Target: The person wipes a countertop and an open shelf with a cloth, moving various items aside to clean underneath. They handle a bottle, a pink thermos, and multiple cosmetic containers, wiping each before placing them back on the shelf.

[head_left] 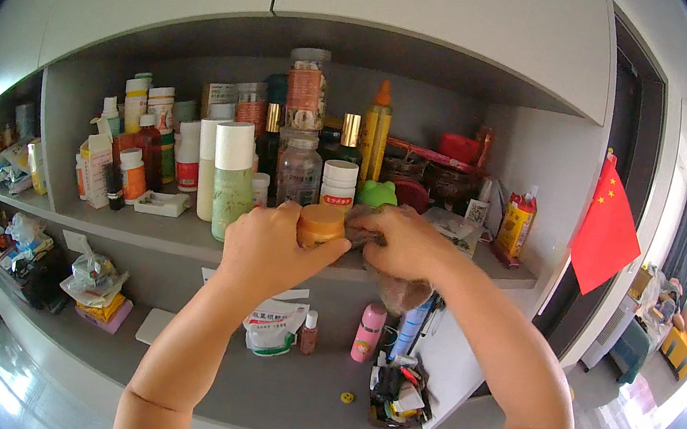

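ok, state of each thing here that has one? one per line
Orange jar: in left hand, lid apparently on
Brown cloth: bunched in right hand, partly hanging
Front pale-green bottle: upright, white cap on
Yellow bottle: upright, orange cap on
Pink bottle: upright
Red flag: hanging, unfurled
Upper cabinet doors: shut

- 2 hands, centre: left hand (pixel 269 246), right hand (pixel 406 243)
- 1 orange jar (pixel 322 224), between them
- 1 brownish cloth (pixel 403 293), centre
- 2 gold-capped bottles (pixel 350 143), upper centre
- 2 stacked clear jars (pixel 299 166), upper centre
- 2 tall white-capped bottles (pixel 231 181), left of centre
- 1 green frog-shaped thing (pixel 378 193), centre
- 1 red flag (pixel 607 230), right
- 1 bright-pink bottle (pixel 368 334), lower centre
- 1 white pouch (pixel 273 329), lower centre
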